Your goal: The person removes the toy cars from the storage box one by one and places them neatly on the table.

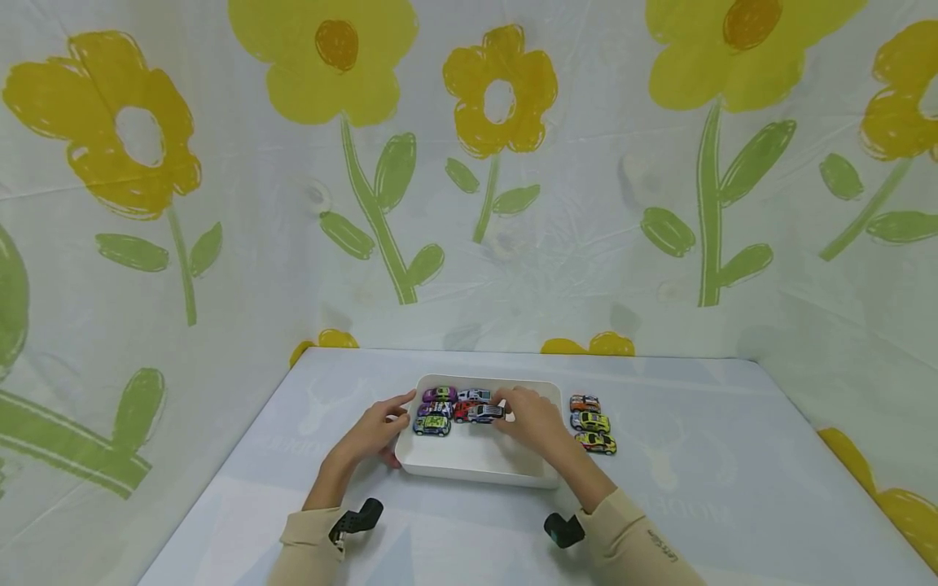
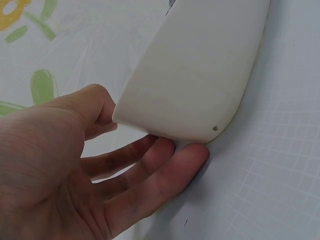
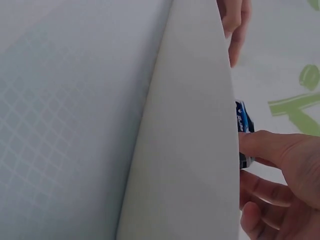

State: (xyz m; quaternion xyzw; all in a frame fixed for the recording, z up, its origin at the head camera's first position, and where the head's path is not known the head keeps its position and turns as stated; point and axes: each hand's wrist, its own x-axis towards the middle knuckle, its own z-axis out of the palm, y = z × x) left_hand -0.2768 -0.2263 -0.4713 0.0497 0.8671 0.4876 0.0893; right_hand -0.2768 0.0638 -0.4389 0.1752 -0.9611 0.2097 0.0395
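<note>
A white tray (image 1: 476, 470) lies on the table with several toy cars in its left and back part. My left hand (image 1: 376, 427) holds the tray's left end. In the left wrist view, the thumb is at the rim and the fingers (image 2: 165, 182) bear on the outer wall. Over the tray, my right hand (image 1: 533, 417) pinches a black-and-silver toy car (image 1: 486, 413) between thumb and fingers. That car overlaps a red toy car (image 1: 462, 412), just in front of a white-and-blue one (image 1: 474, 395). In the right wrist view, the tray wall (image 3: 185, 130) hides part of the held car (image 3: 243, 117).
Left in the tray stand a purple car (image 1: 440, 394), a white patterned car (image 1: 436, 409) and a green one (image 1: 432, 426). Right of the tray, an orange car (image 1: 585, 403) and two yellow cars (image 1: 590, 422) form a column on the table. Flowered cloth (image 1: 572, 268) hangs behind.
</note>
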